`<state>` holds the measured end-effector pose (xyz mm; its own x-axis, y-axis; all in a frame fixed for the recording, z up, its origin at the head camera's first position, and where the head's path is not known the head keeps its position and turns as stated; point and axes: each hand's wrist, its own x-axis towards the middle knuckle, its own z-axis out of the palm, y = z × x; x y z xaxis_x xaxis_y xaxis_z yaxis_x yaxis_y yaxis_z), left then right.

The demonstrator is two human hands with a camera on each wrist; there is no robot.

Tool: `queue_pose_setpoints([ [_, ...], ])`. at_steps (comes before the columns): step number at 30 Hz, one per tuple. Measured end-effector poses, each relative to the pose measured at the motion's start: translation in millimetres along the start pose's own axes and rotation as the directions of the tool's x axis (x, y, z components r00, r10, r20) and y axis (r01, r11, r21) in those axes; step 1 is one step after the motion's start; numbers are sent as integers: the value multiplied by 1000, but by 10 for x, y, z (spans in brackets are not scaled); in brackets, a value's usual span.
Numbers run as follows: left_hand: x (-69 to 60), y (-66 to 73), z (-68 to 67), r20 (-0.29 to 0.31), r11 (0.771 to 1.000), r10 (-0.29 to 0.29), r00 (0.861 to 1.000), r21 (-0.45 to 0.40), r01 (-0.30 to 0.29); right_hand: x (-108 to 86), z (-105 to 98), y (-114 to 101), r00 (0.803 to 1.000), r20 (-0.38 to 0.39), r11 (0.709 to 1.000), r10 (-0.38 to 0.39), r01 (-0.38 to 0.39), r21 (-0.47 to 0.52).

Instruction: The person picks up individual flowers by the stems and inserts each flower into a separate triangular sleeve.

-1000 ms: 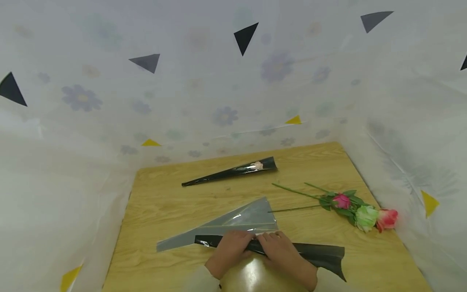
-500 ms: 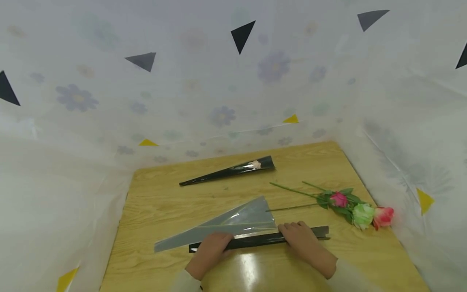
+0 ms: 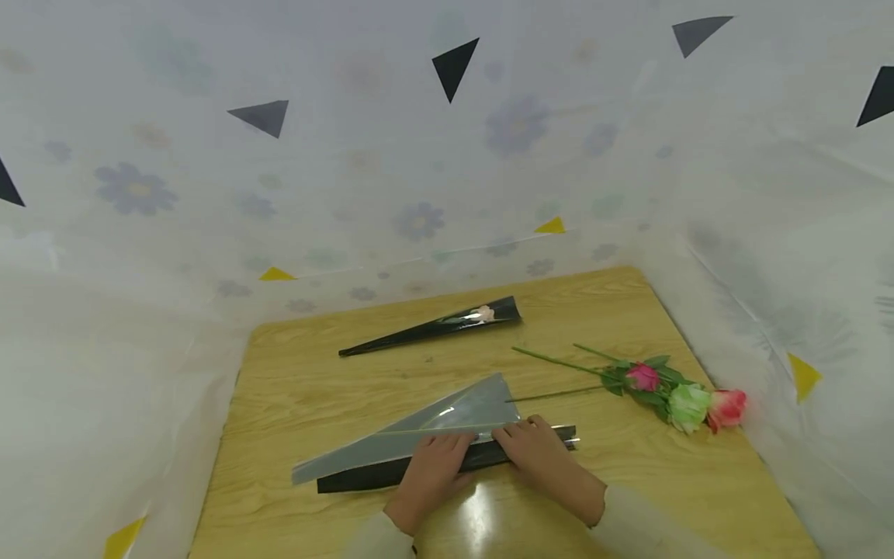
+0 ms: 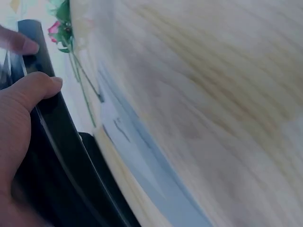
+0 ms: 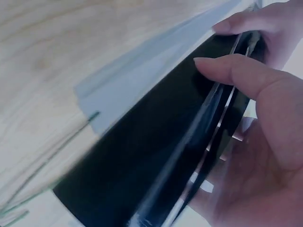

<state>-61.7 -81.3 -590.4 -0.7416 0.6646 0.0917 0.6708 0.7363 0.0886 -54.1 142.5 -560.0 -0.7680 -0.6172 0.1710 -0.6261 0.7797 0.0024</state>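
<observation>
Both hands hold a black plastic flower sleeve [image 3: 363,475] low over the front of the table, its long side across the body. My left hand [image 3: 433,477] grips its middle, thumb on the near side in the left wrist view. A little to the right, my right hand [image 3: 548,466] grips it too; in the right wrist view the thumb [image 5: 218,68] lies on the black film and the fingers curl underneath. Lengthwise folds and a glossy clear strip show there. Just behind lies a grey translucent sleeve [image 3: 447,415], flat, partly covered by the black one.
A black sleeve holding a pale flower [image 3: 433,328] lies at the back. On the right rest a magenta rose [image 3: 642,377], a green-white rose [image 3: 688,407] and a pink-red rose [image 3: 726,408]; one stem reaches the grey sleeve's mouth. Patterned white sheeting [image 3: 419,155] surrounds the wooden table.
The black sleeve has shifted left, and its flared right end now looks narrower, rolled together. My hands spread apart half a second ago and are closer together again now.
</observation>
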Motion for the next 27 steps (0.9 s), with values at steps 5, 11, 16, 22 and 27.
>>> queue_pose_setpoints([
  [5,8,-62,3,-1,999,-32,999,1,32,42,-16,79,999,-47,999,17,-16,31],
  [11,-113,-282,20,12,992,-110,994,-61,111,-33,-95,308,944,-154,928,292,-240,286],
  [16,-172,-376,0,-3,989,-127,992,-83,126,-81,-127,368,837,119,484,534,-418,769],
  [22,-163,-363,5,-30,993,-87,996,-86,84,-52,-178,320,787,294,211,543,-467,859],
  [27,-161,-342,-10,-16,991,-89,996,-100,87,-84,-79,363,790,378,151,482,-500,853],
])
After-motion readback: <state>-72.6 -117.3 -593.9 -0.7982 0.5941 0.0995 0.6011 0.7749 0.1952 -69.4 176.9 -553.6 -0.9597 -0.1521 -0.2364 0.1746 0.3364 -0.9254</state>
